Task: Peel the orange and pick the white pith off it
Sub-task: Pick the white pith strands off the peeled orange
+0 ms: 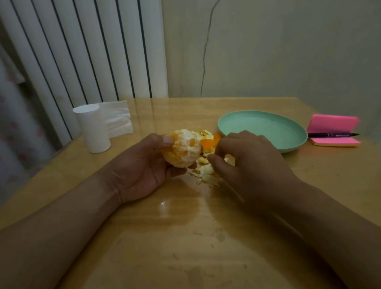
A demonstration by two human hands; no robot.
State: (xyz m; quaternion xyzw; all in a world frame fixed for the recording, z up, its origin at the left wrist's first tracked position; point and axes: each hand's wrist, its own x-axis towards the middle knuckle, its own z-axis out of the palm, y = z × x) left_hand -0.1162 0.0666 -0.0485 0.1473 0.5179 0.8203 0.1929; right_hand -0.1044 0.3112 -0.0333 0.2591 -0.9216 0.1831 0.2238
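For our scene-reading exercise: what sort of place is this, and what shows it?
Probably a room at home: a wooden table in a corner, a white radiator beside it, and a tissue roll and green plate on it.

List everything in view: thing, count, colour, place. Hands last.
orange: one, peeled, orange with white pith left on it, in the left hand
peel scraps: a pile, orange and pale, on the table between the hands
plate: one, mint green, on the table behind the right hand
sticky notes: one open block, pink, far right of the table
pen: one, black, lying on the sticky notes
tissue roll: one, white, standing at the table's left
table: one, light wood
radiator: one, white, behind the table at left
left hand: one, grip on the orange
right hand: one, fingers curled over the peel scraps; what it holds is unclear
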